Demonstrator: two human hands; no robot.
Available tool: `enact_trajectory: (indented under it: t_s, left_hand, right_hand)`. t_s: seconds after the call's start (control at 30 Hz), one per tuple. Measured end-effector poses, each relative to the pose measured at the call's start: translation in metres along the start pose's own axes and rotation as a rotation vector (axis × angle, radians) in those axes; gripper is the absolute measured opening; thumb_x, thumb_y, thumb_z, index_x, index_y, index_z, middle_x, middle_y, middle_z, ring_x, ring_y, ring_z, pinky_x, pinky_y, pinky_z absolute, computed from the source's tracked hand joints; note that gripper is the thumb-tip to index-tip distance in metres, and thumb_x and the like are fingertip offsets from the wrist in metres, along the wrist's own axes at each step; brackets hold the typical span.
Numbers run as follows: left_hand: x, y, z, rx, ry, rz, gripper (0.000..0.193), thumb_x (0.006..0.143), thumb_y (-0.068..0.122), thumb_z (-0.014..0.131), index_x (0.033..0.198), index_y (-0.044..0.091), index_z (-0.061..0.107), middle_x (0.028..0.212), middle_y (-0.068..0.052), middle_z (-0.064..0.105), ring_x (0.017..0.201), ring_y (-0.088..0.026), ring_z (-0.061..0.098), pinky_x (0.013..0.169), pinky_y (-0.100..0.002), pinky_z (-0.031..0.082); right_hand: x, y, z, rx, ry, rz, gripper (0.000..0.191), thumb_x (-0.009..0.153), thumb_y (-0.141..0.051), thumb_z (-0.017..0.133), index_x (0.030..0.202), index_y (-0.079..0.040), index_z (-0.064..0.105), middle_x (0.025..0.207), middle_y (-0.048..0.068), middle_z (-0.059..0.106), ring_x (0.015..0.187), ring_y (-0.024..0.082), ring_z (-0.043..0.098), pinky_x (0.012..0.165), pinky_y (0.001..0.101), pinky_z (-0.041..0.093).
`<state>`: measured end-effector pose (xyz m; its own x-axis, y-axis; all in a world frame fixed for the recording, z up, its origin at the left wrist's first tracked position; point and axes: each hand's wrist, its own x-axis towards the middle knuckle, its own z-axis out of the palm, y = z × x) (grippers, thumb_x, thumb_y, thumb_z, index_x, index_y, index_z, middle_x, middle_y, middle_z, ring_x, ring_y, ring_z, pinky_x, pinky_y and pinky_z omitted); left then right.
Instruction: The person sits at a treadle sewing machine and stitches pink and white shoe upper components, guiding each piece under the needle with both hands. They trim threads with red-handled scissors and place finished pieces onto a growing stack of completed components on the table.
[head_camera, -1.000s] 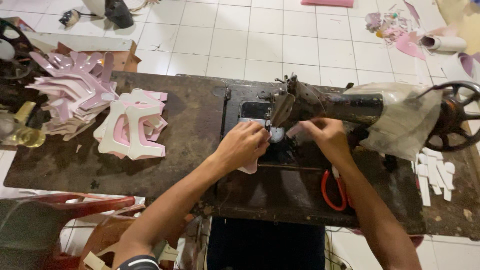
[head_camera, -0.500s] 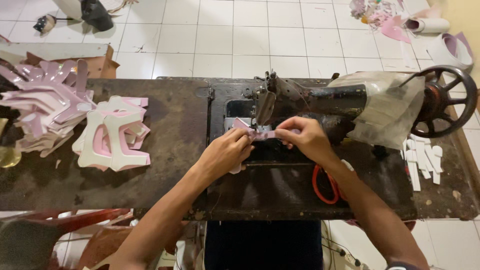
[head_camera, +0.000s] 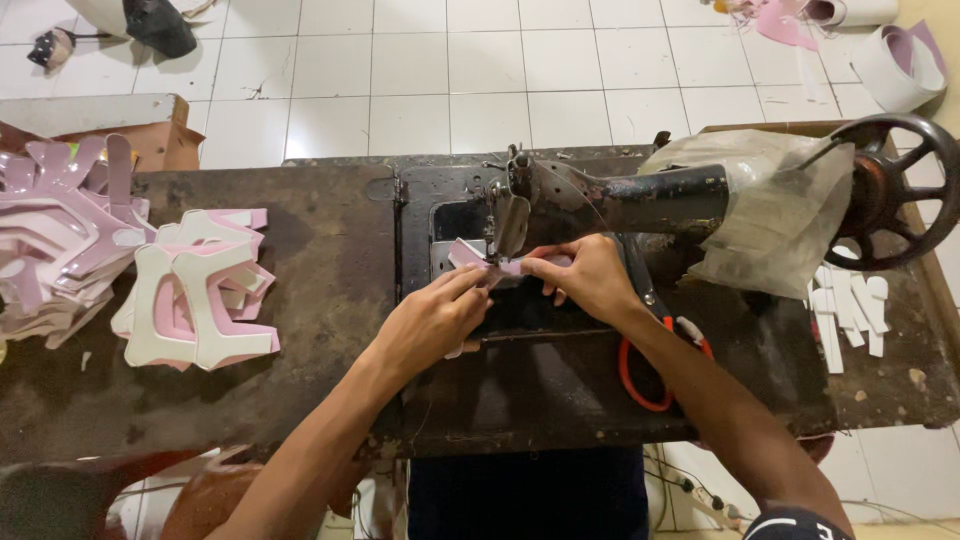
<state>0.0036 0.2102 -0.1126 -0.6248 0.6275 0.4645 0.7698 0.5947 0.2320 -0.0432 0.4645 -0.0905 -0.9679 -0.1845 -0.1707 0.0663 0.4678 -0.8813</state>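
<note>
At the worktop's (head_camera: 330, 330) left edge lie 2 stacks of pink-and-white cut pieces (head_camera: 195, 300), well apart from the hands. Near the middle, the left hand (head_camera: 430, 320) pinches a small pink piece (head_camera: 470, 255) between thumb and fingertips, its grip closed on it. The piece lies under the needle end of the black sewing machine (head_camera: 620, 195). The right hand (head_camera: 590, 275) grips the same piece from the right, fingers closed. Red-handled scissors (head_camera: 640, 375) lie just beside the right forearm. White strips (head_camera: 850, 310) sit near the right edge.
</note>
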Motion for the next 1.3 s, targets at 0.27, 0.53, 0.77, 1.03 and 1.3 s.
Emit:
enact_trajectory:
  t_s: [0.27, 0.53, 0.77, 1.03, 1.3]
  left_hand:
    - [0.006, 0.007, -0.005, 0.034, -0.031, -0.028, 0.021, 0.093, 0.014, 0.071, 0.107, -0.002, 0.067, 0.123, -0.013, 0.069, 0.125, -0.027, 0.065, 0.104, -0.035, 0.054]
    - [0.017, 0.026, -0.016, 0.227, -0.084, -0.006, 0.057, 0.067, 0.019, 0.073, 0.117, -0.008, 0.067, 0.122, -0.014, 0.067, 0.120, -0.028, 0.056, 0.100, -0.035, 0.050]
    - [0.017, 0.023, -0.010, 0.206, -0.087, -0.025, 0.039, 0.075, 0.014, 0.070, 0.110, -0.004, 0.071, 0.122, -0.009, 0.067, 0.118, -0.027, 0.057, 0.102, -0.034, 0.050]
    - [0.015, 0.015, -0.005, 0.175, -0.064, 0.010, 0.047, 0.076, 0.015, 0.068, 0.117, -0.008, 0.070, 0.112, -0.012, 0.066, 0.114, -0.027, 0.057, 0.097, -0.035, 0.051]
    - [0.011, -0.001, -0.005, 0.017, -0.038, 0.023, 0.025, 0.089, 0.005, 0.064, 0.112, -0.007, 0.068, 0.117, -0.014, 0.067, 0.114, -0.026, 0.063, 0.100, -0.036, 0.053]
  right_hand:
    - [0.000, -0.004, -0.001, -0.036, -0.011, 0.005, 0.031, 0.086, -0.026, 0.079, 0.102, 0.001, 0.081, 0.064, 0.007, 0.074, 0.050, 0.008, 0.066, 0.046, 0.0252, 0.054]
    - [-0.042, -0.033, -0.020, -0.592, 0.322, -0.770, 0.033, 0.088, -0.034, 0.080, 0.104, -0.005, 0.078, 0.086, 0.011, 0.074, 0.067, 0.019, 0.068, 0.057, 0.0293, 0.053]
    - [-0.082, -0.057, -0.176, -0.413, 0.799, -0.580, 0.017, 0.110, -0.010, 0.064, 0.124, 0.000, 0.065, 0.107, 0.013, 0.070, 0.083, 0.020, 0.069, 0.068, 0.0312, 0.056]
    - [-0.089, 0.015, -0.185, -0.644, 1.202, -0.738, 0.017, 0.117, -0.002, 0.056, 0.132, 0.007, 0.057, 0.122, 0.020, 0.068, 0.106, 0.028, 0.074, 0.088, 0.0340, 0.064]
    - [-0.098, -0.014, -0.059, -0.671, 0.684, -1.005, 0.014, 0.101, -0.017, 0.074, 0.103, -0.008, 0.065, 0.094, 0.009, 0.069, 0.076, 0.021, 0.067, 0.067, 0.0336, 0.055]
